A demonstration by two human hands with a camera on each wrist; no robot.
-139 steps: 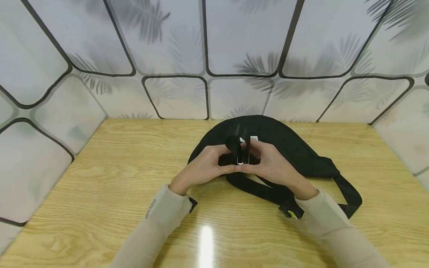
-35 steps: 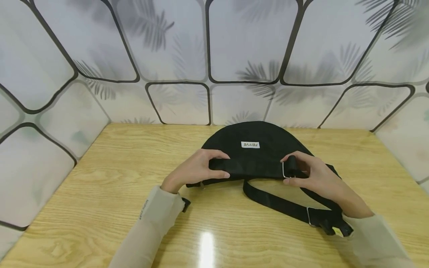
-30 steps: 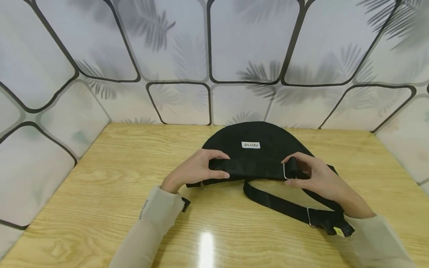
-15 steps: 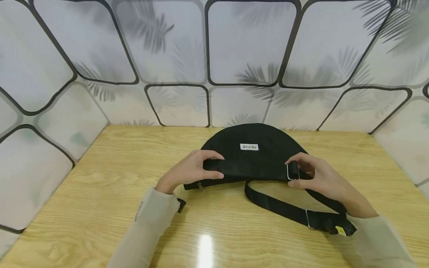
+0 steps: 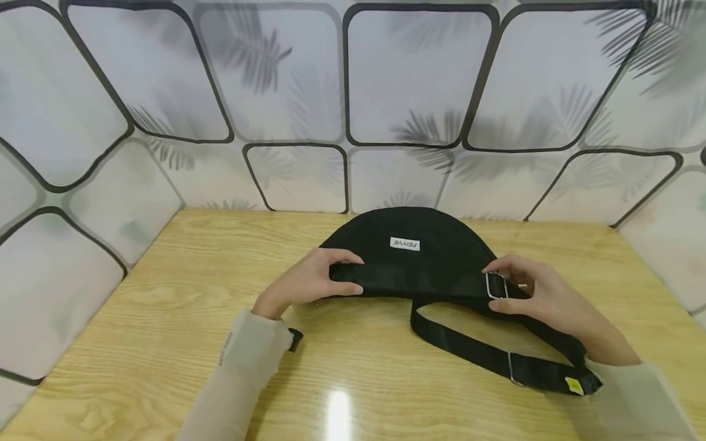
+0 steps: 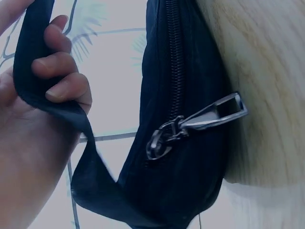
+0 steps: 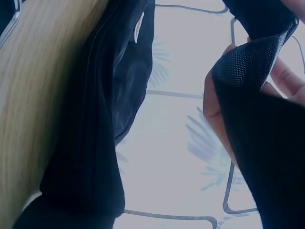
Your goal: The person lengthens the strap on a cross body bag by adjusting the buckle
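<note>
A black crescent-shaped bag point(image 5: 441, 239) with a white label point(image 5: 405, 244) lies on the table, its curved side toward the wall. My left hand point(image 5: 306, 278) holds its black strap point(image 5: 413, 280) between thumb and fingers at the left. At the strap's other end, my right hand point(image 5: 546, 300) pinches the strap by a metal slider buckle point(image 5: 488, 286). The strap stretches almost straight between both hands, in front of the bag. In the left wrist view, fingers curl round the strap beside the bag's zipper pull point(image 6: 214, 114). The right wrist view shows the strap folded over at my fingers.
A slack loop of strap point(image 5: 463, 343) with a second metal ring point(image 5: 513, 369) lies on the wooden table point(image 5: 209, 245), in front of the bag and left of my right cuff. A patterned wall point(image 5: 413, 73) stands behind the table.
Both hands were together at the slider; they have since spread apart along the strap. Lately the right hand has shifted right with the slider, and the small strap loop there has flattened.
</note>
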